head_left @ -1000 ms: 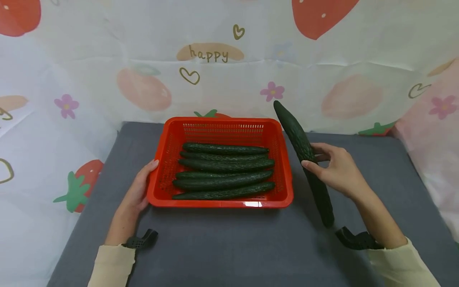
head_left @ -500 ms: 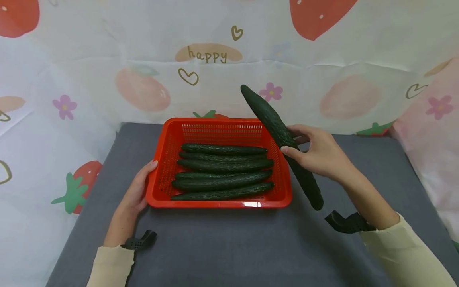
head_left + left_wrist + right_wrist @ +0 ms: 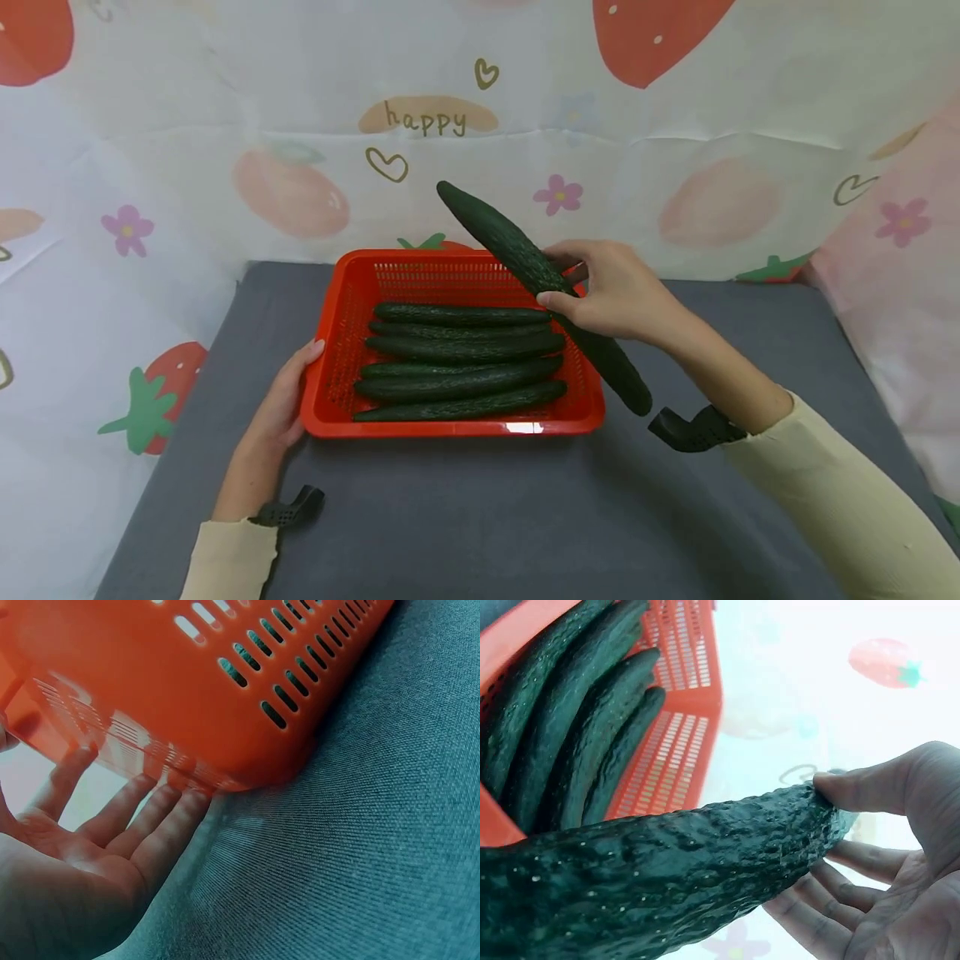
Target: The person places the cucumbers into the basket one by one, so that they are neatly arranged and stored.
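Observation:
A dark green cucumber (image 3: 510,246) is pinched between the thumb and fingers of my right hand (image 3: 615,292). It slants above the right side of a red plastic basket (image 3: 450,428), its upper end pointing to the back left and its lower end past the basket's right rim. Several more cucumbers (image 3: 465,382) lie side by side across the basket. My left hand (image 3: 281,400) holds the basket's left side, thumb at the rim. In the left wrist view, that hand's fingers (image 3: 169,829) touch the slotted outer wall from below the rim.
The basket stands on a grey cloth-covered table (image 3: 465,517). Behind it hangs a white curtain (image 3: 450,192) printed with strawberries, flowers and hearts. Black wrist mounts (image 3: 693,429) sit at both sleeve cuffs.
My right hand has carried the cucumber leftward from beside the basket to above its right side, tilting it more toward the left. My left hand and the basket have stayed in place.

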Action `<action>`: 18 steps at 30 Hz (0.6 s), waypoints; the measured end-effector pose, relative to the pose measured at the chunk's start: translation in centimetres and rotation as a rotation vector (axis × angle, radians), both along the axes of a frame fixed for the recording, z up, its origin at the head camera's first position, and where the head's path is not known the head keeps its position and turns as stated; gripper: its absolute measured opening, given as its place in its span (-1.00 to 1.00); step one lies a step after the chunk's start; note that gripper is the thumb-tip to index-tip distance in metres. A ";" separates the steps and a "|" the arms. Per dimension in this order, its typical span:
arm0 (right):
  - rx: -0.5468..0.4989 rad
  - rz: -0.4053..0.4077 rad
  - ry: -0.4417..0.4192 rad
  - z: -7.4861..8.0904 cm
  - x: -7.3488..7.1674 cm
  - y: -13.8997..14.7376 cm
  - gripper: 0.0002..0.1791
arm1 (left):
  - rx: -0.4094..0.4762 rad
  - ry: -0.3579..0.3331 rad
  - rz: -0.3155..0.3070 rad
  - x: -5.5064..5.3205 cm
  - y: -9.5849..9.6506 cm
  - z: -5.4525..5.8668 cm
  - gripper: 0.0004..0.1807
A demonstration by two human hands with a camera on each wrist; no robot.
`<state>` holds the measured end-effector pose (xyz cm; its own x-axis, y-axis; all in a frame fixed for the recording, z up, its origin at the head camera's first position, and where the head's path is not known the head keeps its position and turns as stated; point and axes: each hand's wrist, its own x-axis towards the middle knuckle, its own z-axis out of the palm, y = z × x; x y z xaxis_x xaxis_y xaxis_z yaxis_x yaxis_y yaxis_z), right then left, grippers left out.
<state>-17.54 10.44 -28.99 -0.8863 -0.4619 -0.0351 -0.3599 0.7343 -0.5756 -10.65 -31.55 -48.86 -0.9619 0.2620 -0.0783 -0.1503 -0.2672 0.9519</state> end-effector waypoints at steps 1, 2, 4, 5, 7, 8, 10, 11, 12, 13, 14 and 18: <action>0.005 0.006 0.005 0.0 -0.1 -0.4 -0.40 | -0.005 -0.002 0.004 0.1 0.0 0.0 -0.58; 0.009 0.015 0.009 0.0 -0.2 -0.8 -0.41 | -0.008 -0.003 0.003 0.2 -0.1 -0.1 -0.58; 0.019 0.035 0.016 -0.3 -0.4 -1.7 -0.42 | -0.010 -0.004 0.000 0.5 -0.2 -0.1 -0.58; 0.021 0.044 0.016 -0.4 -0.5 -2.2 -0.43 | -0.009 -0.003 -0.001 0.7 -0.3 -0.2 -0.58; 0.029 0.059 0.012 -0.5 -0.8 -3.1 -0.44 | -0.003 -0.001 0.000 1.1 -0.5 -0.2 -0.60; 0.034 0.062 0.007 -0.6 -1.0 -3.6 -0.44 | -0.002 0.001 0.003 1.2 -0.6 -0.2 -0.60; 0.043 0.065 0.004 -0.6 -1.3 -4.3 -0.43 | 0.006 0.002 0.012 1.2 -0.7 -0.2 -0.60; 0.045 0.067 0.003 -0.6 -1.4 -4.7 -0.42 | 0.000 0.004 0.019 1.2 -0.7 -0.2 -0.60; 0.048 0.070 0.003 -0.7 -1.5 -4.9 -0.41 | 0.000 0.002 0.023 1.2 -0.7 -0.1 -0.60; 0.053 0.075 0.004 -0.8 -1.7 -5.2 -0.41 | -0.004 -0.003 0.025 1.2 -0.7 -0.1 -0.60; 0.057 0.082 0.002 -0.9 -1.8 -5.4 -0.41 | -0.008 -0.008 0.026 1.3 -0.7 -0.1 -0.60; 0.072 0.106 -0.020 -1.3 -2.0 -6.2 -0.42 | -0.014 -0.033 0.023 1.5 -0.4 -0.3 -0.62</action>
<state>-19.52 4.28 -30.25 -0.8312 -0.5489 -0.0885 -0.4271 0.7323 -0.5304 -9.19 -31.98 -49.12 -0.9646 0.2382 -0.1135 -0.1755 -0.2581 0.9500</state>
